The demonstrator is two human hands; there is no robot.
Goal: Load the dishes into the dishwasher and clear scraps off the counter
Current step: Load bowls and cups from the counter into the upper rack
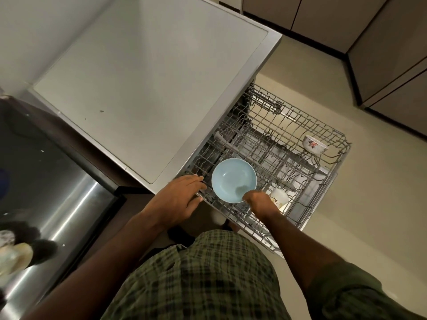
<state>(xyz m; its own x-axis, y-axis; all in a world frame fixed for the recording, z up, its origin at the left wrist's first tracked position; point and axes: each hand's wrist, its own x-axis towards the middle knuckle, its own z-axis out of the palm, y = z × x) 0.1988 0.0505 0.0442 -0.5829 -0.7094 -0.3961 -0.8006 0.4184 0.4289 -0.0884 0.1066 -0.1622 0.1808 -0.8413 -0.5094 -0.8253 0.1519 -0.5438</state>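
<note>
Head view, near to far, places taken from the rack (312, 181). Left hand (180, 197): at the rack's near left corner, fingers fairly straight and slightly spread, tips touching the corner wires. Right hand (260, 200): fingers curled, pinching the near rim of the bowl (233, 180). Bowl: pale blue, round, without a long axis; hollow faces up, tilted slightly; over the rack's near left part, between the hands. Cup (279, 197): just beyond the right hand. Flowered bowl (314, 144): far right corner.
</note>
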